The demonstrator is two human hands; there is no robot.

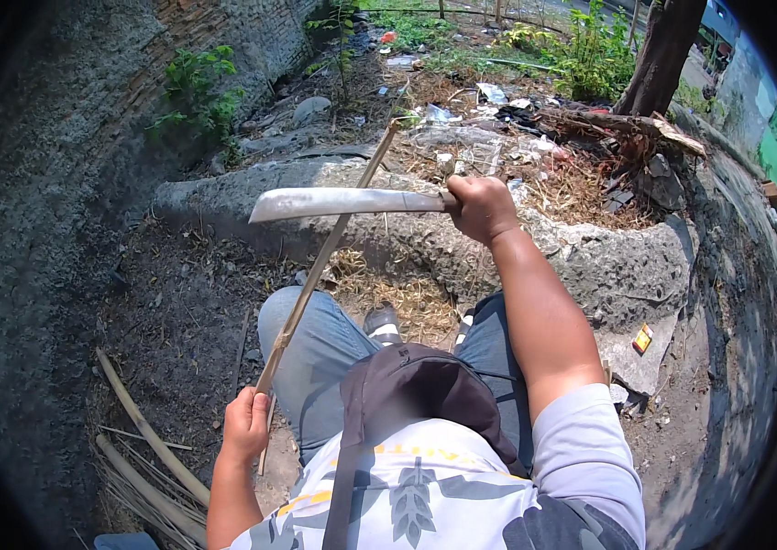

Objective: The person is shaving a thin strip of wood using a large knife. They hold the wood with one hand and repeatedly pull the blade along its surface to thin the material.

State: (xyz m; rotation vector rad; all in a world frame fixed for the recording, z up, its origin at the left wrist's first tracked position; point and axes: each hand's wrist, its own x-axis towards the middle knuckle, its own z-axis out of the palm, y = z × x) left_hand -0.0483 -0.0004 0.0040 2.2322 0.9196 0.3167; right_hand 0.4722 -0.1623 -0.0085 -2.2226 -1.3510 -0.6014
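Pale steel of a broad machete blade (347, 203) lies level across my view, its handle clamped in my right hand (480, 208) above a rough concrete block (590, 261). My left hand (246, 423) is closed tight around the lower end of a thin bamboo stick (324, 261), which slants up from beside my knee and crosses behind the blade. More split bamboo strips (145, 440) lie on the dark soil to my left.
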